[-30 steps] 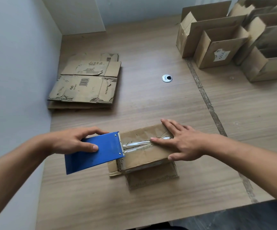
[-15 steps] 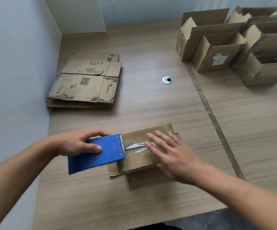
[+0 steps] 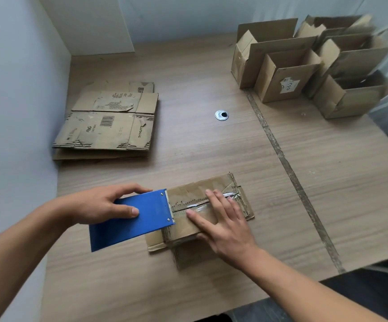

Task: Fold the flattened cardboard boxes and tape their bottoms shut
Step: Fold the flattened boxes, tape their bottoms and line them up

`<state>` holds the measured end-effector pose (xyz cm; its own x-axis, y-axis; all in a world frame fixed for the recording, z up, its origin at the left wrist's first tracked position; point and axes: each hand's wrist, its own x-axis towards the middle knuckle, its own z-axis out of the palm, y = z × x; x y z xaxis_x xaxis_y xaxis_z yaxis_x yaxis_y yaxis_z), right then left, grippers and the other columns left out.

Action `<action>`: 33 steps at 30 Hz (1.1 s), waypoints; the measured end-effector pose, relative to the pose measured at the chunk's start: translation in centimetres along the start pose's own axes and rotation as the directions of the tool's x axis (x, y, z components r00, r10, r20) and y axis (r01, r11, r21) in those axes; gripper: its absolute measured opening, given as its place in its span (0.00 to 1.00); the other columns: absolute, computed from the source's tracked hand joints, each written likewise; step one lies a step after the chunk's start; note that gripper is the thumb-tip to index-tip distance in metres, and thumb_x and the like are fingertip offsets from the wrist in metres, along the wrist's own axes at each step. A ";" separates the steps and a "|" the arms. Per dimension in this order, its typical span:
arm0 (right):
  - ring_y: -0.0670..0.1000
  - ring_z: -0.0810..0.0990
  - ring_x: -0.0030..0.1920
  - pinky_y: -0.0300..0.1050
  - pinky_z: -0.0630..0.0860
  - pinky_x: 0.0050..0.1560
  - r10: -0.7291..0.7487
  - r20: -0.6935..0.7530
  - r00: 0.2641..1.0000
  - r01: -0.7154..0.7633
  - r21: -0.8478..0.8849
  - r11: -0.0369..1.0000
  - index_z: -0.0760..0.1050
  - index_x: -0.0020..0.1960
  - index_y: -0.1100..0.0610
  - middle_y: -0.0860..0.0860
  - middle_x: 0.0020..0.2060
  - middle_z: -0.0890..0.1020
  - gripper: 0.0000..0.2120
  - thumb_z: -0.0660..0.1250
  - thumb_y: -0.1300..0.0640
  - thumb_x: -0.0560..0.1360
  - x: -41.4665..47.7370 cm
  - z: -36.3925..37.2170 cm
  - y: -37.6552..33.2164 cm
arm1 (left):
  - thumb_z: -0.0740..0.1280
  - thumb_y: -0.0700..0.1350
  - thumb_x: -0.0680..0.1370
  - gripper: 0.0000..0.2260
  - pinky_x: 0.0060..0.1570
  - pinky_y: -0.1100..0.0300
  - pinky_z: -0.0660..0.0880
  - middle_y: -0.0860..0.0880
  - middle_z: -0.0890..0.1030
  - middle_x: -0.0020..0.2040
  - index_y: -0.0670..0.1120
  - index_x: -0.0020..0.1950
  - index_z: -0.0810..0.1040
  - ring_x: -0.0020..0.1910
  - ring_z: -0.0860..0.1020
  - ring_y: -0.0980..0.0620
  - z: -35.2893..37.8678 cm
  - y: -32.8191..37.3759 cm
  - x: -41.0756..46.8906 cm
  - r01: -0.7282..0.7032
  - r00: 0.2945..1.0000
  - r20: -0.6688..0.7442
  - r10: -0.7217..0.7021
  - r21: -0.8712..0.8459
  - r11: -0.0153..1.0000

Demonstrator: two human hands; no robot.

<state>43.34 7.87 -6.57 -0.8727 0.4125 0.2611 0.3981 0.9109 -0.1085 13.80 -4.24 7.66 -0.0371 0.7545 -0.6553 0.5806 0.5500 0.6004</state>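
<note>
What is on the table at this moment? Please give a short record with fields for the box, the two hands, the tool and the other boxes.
box in work: small cardboard box, clear tape along its top seam
left hand: grips blue tape dispenser at box's left end
right hand: flat, fingers straight, pressing on tape
flattened boxes: stacked far left, by wall
folded boxes: grouped far right, tops open
table: wooden

head cam | faces forward-down | close over near table (image 3: 327, 182) edge | single view
</note>
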 end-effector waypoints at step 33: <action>0.61 0.58 0.77 0.65 0.58 0.69 0.052 0.303 0.952 -0.023 -0.099 0.995 0.57 0.79 0.44 0.57 0.79 0.60 0.49 0.55 0.19 0.65 4.7 -1.9 2.3 | 0.68 0.58 0.72 0.22 0.62 0.54 0.72 0.66 0.78 0.61 0.65 0.66 0.73 0.58 0.78 0.61 0.1 -1.5 0.5 0.019 0.999 0.032 -0.020 0.031 0.999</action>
<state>40.71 11.90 -3.77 -0.8954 0.4426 -0.0479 0.4439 0.8959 -0.0187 12.97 -4.73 6.41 -0.0224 0.7311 -0.6819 0.6047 0.5531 0.5730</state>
